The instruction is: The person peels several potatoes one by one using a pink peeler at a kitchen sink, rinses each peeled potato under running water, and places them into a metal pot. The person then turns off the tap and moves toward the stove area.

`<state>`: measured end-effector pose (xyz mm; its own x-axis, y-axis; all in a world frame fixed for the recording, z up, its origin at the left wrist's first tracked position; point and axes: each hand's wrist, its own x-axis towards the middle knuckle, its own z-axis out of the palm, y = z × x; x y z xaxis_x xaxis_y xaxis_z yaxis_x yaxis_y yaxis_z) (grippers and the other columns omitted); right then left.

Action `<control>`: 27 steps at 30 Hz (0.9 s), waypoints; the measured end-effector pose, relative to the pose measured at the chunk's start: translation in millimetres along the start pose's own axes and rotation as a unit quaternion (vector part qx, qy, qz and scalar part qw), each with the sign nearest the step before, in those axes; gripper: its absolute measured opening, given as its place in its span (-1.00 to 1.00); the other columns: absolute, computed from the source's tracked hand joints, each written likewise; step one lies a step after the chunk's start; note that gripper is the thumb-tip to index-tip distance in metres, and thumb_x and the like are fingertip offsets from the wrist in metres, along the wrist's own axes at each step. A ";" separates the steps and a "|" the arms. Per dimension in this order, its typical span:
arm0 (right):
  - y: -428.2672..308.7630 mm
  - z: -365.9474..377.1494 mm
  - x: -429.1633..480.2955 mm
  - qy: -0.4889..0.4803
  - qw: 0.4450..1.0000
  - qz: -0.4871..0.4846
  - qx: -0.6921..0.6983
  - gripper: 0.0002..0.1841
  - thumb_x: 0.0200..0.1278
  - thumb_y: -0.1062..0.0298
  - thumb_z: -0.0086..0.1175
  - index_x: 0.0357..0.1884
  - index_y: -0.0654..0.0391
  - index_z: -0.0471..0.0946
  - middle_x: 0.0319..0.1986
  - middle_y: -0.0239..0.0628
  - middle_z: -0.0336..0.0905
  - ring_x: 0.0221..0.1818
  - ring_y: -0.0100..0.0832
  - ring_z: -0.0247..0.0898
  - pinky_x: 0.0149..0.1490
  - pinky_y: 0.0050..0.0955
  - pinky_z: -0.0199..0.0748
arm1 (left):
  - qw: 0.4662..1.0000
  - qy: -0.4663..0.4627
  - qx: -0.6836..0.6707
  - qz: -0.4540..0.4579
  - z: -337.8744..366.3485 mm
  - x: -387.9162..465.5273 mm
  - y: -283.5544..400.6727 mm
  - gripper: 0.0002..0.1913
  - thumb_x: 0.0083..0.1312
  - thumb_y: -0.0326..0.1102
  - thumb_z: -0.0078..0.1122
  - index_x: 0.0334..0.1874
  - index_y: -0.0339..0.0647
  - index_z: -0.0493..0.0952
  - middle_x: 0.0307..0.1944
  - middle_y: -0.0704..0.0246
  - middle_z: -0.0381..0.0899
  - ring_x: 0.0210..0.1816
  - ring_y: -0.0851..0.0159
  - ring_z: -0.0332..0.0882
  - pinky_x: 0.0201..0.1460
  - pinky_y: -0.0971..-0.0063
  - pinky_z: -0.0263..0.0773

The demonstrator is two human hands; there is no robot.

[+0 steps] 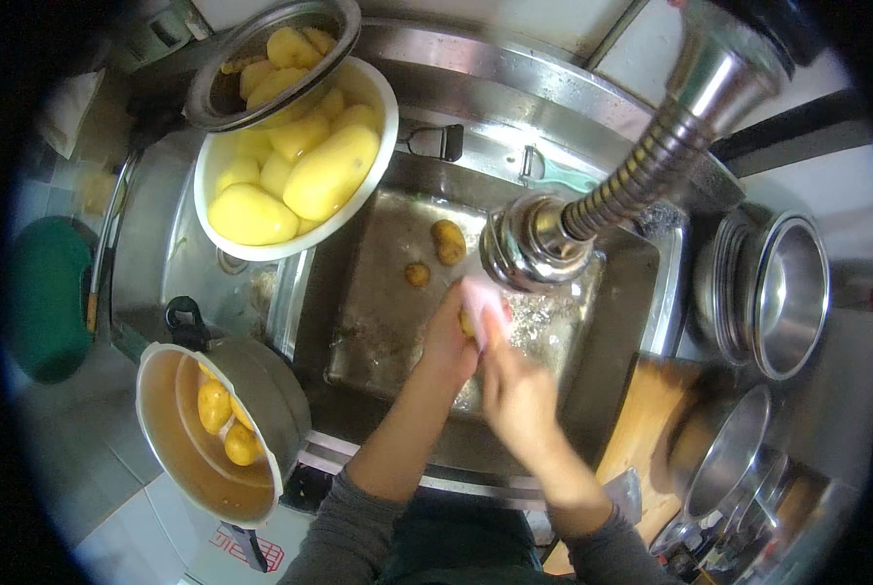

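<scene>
Under the faucet head (542,245), over the metal sink (392,344), my left hand (447,336) is closed around a potato (468,323), of which only a yellowish edge shows. My right hand (513,387) presses a pink, blurred thing (484,307) against it, perhaps a cloth or sponge. On the sink bottom lie a larger unpeeled potato (449,243) and a small round one (417,274). Peeled potatoes (330,172) fill a white bowl (385,157) at the upper left. Several unpeeled potatoes (215,406) rest in a metal pot (155,431) at the lower left.
A metal bowl (202,110) with more peeled potatoes overlaps the white bowl. A black-ended peeler (451,142) and a mint-green peeler (564,174) lie on the back ledge. Stacked steel bowls (794,292), a wooden board (637,424) and a metal blade (626,493) are at the right.
</scene>
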<state>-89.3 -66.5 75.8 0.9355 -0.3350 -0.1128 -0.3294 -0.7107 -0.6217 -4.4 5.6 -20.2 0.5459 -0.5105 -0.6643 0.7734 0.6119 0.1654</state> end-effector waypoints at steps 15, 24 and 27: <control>27.8 8.4 11.1 -0.060 0.994 0.008 0.087 -0.50 0.34 0.41 -0.04 0.34 0.02 0.31 -0.47 0.11 0.59 -0.49 -0.06 0.59 -0.33 -0.20 0.55 | 0.997 -0.056 -0.048 0.029 -14.7 1.8 -5.3 -0.56 0.46 -0.01 -0.23 0.16 -0.20 0.37 0.04 0.28 0.52 0.05 0.22 0.49 0.13 0.25 0.40; -11.6 0.3 12.1 -0.092 0.994 -0.017 -0.052 -0.45 0.17 0.50 0.10 0.27 0.09 0.38 -0.54 0.09 0.56 -0.51 -0.07 0.59 -0.39 -0.14 0.51 | 0.999 -0.013 -0.029 0.030 25.7 -9.0 9.1 -0.60 0.40 0.02 -0.12 -0.02 -0.17 0.46 -0.13 0.30 0.57 -0.08 0.29 0.54 -0.07 0.32 0.53; -2.9 -1.1 19.6 0.014 0.999 0.016 -0.037 -0.48 0.19 0.50 0.09 0.25 0.14 0.40 -0.55 0.08 0.56 -0.51 -0.05 0.59 -0.37 -0.15 0.54 | 0.995 0.080 0.031 0.053 21.9 -6.6 4.0 -0.59 0.39 -0.02 -0.11 0.02 -0.23 0.44 -0.06 0.26 0.56 -0.09 0.22 0.55 -0.01 0.24 0.51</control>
<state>-70.1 -71.6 76.2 0.9211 -0.3735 -0.1094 -0.3678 -0.7433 -0.5588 2.2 -1.8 0.8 0.5711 -0.3399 -0.7472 0.7356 0.6159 0.2821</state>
